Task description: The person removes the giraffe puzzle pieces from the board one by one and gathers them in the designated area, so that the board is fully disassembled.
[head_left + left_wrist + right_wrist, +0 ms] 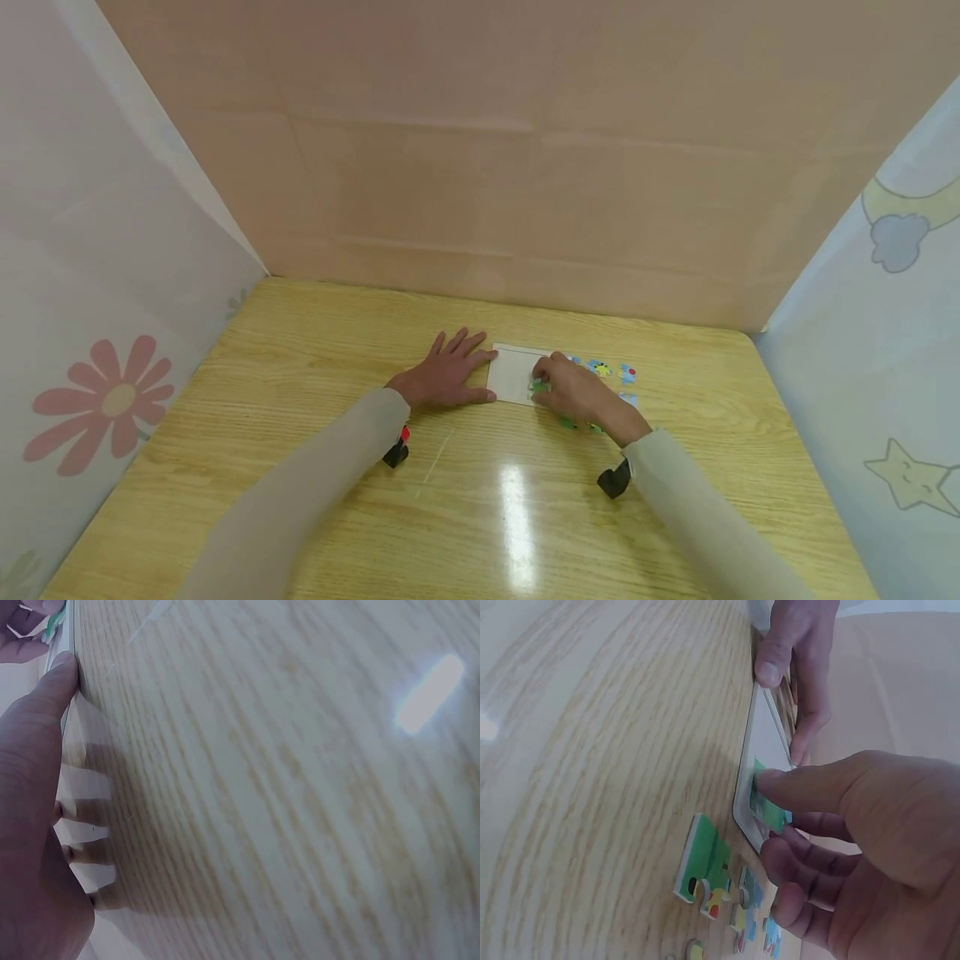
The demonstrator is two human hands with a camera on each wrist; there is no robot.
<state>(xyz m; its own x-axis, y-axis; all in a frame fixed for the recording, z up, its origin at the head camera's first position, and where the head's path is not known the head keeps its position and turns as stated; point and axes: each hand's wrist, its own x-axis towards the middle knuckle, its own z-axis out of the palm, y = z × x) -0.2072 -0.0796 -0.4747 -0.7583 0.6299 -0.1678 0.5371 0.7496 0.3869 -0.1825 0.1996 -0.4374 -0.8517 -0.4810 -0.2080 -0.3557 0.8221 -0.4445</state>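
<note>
A white puzzle board (512,375) with a thin raised rim lies flat on the wooden table. My left hand (444,377) rests at its left edge, fingers spread, with thumb and index fingertips touching the rim. Over the board's right part, my right hand (573,392) pinches a green jigsaw piece (763,801) between thumb and fingers. In the right wrist view the piece is tilted against the board; whether it touches the surface is hard to tell. Loose jigsaw pieces (705,859) in green, yellow and blue lie beside the board, partly hidden by the right hand in the head view.
Several more pieces, including a blue one with a red spot (627,373), lie right of the board. The wooden table (337,333) meets a brown sheet (450,167) at the back. Patterned cloths hang on the left (75,250) and right (885,350).
</note>
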